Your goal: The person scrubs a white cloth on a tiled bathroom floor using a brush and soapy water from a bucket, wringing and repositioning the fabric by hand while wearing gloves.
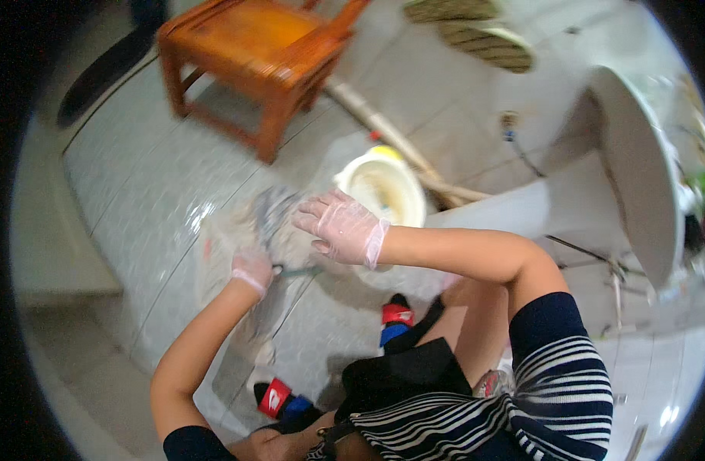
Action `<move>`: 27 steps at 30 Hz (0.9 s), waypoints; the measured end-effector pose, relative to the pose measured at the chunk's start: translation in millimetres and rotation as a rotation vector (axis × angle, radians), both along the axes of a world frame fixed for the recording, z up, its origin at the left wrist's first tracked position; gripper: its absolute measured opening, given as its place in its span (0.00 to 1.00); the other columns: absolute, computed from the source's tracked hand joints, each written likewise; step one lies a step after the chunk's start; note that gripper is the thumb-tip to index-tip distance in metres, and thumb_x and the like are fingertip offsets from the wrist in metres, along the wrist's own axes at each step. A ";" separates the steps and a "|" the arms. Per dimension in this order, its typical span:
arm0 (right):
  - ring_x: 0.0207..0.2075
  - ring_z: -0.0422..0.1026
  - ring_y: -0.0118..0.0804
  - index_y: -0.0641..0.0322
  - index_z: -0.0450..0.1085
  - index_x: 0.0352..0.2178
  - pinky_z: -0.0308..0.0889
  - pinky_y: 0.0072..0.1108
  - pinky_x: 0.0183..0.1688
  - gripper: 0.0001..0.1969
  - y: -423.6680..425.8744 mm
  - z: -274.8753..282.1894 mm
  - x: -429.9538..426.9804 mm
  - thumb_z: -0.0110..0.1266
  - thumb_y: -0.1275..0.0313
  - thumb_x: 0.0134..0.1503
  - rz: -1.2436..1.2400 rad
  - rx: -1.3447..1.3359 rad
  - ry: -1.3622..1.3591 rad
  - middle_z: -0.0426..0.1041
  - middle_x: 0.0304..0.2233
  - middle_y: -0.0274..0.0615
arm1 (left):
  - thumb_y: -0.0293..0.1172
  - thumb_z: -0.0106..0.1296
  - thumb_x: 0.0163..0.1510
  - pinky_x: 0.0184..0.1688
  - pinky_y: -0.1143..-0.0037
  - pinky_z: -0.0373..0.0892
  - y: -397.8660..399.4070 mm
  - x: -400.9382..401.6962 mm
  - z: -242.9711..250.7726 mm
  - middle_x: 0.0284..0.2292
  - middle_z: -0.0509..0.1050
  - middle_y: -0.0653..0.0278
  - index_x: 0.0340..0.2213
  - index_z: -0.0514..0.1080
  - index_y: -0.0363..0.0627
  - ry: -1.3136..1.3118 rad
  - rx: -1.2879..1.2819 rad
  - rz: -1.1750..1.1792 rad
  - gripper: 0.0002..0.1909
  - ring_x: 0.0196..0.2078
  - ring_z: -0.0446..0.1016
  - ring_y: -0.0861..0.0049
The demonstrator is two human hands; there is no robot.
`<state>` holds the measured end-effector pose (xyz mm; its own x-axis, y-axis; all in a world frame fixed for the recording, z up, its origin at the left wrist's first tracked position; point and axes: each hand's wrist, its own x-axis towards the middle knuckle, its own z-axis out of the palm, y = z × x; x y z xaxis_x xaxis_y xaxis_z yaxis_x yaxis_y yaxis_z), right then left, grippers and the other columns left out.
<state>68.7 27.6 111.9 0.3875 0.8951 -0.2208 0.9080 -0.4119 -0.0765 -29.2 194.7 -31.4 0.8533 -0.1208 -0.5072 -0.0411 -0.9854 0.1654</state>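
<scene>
Both hands wear thin clear plastic gloves. My left hand (253,271) is low over the tiled floor, beside a blurred pale heap of wet cloth or plastic (231,242) with a grey-striped cloth (275,213) on it. A thin greenish handle (299,271) runs from near its fingers; whether they grip it is blurred. My right hand (342,227), palm down with fingers slightly apart, hovers between the heap and a cream plastic bucket (413,201), with nothing seen in it. Cloudy liquid or residue shows inside the bucket.
An orange-brown wooden chair (266,69) stands beyond the heap. Pale poles (387,131) lie behind the bucket. A pair of slippers or soles (485,46) is at the top, and a white washbasin or round table edge (640,173) at the right. My sandalled feet (276,397) flank the near floor.
</scene>
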 end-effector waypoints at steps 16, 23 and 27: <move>0.34 0.69 0.33 0.66 0.68 0.40 0.63 0.23 0.44 0.15 -309.1 452.2 80.1 0.48 0.66 0.54 -1.291 0.045 -0.362 0.72 0.36 0.44 | 0.47 0.43 0.50 0.34 0.63 0.66 -3.4 6.6 -43.0 0.28 0.74 0.56 0.27 0.75 0.49 -0.105 -0.273 -0.174 0.17 0.34 0.72 0.59; 0.38 0.69 0.34 0.64 0.68 0.41 0.62 0.23 0.45 0.15 -390.5 413.4 61.3 0.47 0.66 0.55 -1.429 0.073 -0.369 0.72 0.37 0.43 | 0.45 0.45 0.48 0.34 0.65 0.66 -11.3 -11.0 -38.0 0.27 0.75 0.54 0.25 0.75 0.46 -0.056 -0.250 -0.130 0.16 0.32 0.73 0.58; 0.40 0.68 0.34 0.63 0.68 0.41 0.62 0.23 0.46 0.15 -423.7 407.2 61.6 0.47 0.66 0.55 -1.427 0.193 -0.406 0.72 0.38 0.43 | 0.37 0.45 0.47 0.33 0.65 0.68 -4.4 -20.4 -39.3 0.29 0.74 0.53 0.25 0.73 0.44 -0.028 -0.288 -0.146 0.11 0.33 0.74 0.58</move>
<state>130.2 -396.1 519.1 0.9421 -0.2776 0.1880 -0.2672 -0.9604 -0.0789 -49.7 190.3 -70.7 0.8295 -0.3781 -0.4110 -0.1871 -0.8816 0.4334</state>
